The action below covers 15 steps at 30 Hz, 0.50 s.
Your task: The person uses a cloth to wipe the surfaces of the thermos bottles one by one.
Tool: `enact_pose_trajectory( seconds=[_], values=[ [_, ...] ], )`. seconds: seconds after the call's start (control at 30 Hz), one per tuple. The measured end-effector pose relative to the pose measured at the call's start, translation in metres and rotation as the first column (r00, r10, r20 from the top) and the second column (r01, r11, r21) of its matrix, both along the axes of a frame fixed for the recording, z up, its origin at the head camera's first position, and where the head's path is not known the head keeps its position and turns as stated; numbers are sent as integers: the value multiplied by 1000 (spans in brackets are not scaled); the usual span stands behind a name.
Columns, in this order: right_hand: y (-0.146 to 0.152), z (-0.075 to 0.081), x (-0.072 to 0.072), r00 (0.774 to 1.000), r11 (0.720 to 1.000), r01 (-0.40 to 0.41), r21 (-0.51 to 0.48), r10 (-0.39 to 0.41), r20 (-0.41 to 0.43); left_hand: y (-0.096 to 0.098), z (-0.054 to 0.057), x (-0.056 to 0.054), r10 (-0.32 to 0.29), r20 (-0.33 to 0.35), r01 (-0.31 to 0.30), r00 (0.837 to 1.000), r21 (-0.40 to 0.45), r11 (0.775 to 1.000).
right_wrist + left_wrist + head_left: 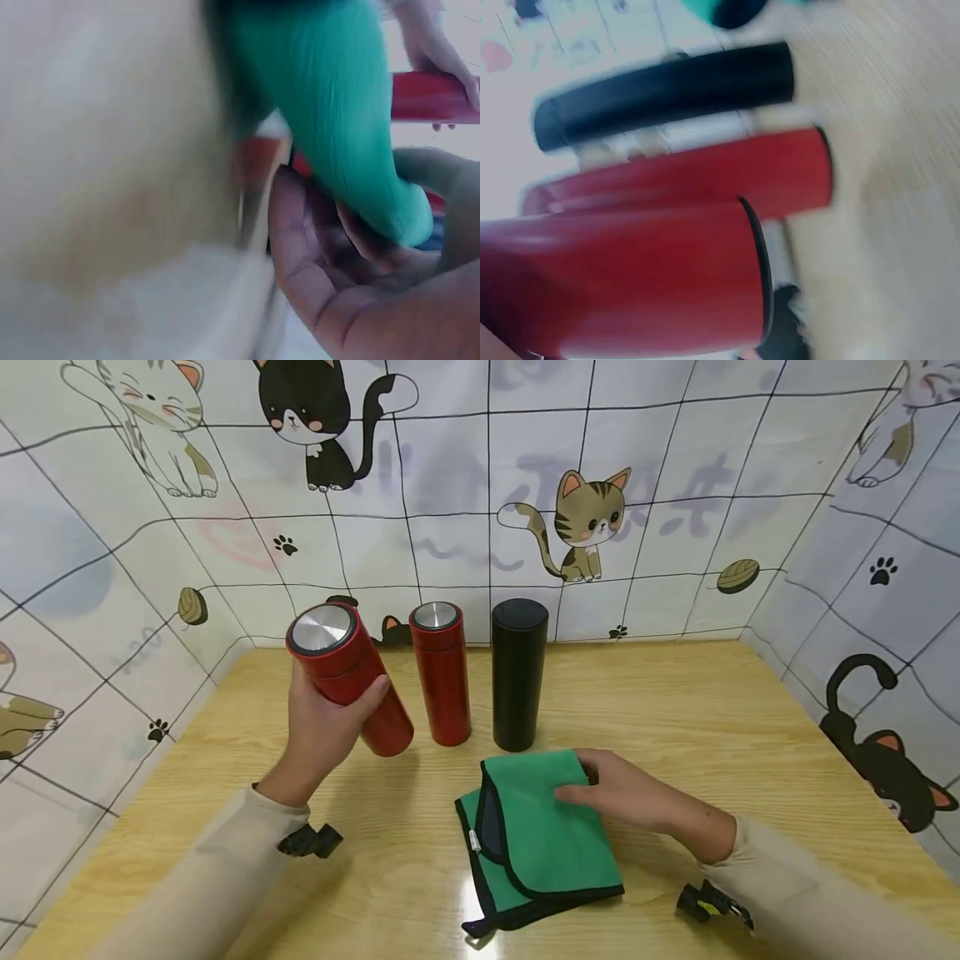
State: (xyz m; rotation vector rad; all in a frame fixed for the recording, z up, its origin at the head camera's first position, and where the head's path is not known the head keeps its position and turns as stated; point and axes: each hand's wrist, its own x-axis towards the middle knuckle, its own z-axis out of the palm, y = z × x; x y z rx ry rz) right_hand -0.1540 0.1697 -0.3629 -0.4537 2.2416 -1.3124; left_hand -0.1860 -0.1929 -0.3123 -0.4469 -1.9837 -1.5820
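In the head view my left hand (321,727) grips a red thermos flask (352,681) with a silver-topped lid, tilted and lifted over the table. A second red flask (442,681) stands upright just to its right, and a black flask (517,681) stands beyond that one. My right hand (626,789) pinches the upper right edge of a folded green cloth (558,835) with black trim, between thumb and fingers. From the right wrist the green cloth (337,112) bulges between thumb and curled fingers. The left wrist view shows the held flask (645,281) close up.
A wood-grain table (675,702) lies under everything. Behind and at both sides hangs a white sheet (450,460) printed with cats and grid lines. Black straps with small devices sit on both wrists.
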Motion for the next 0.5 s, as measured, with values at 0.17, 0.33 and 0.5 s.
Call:
enact_pose_trajectory(
  seconds=[0.17, 0.33, 0.5],
  values=[
    [4, -3, -12, 995, 990, -90, 106, 94, -34, -20, -20, -37, 72, 180, -64, 981, -49, 997],
    [-8, -7, -9, 985, 976, -161, 147, 168, -33, -27, -31, -57, 94, 272, -82, 958, -55, 995],
    [-14, -3, -9, 983, 969, -150, 199, 167, -74, -25, -32, -67, 77, 310, -61, 948, -60, 996]
  ],
)
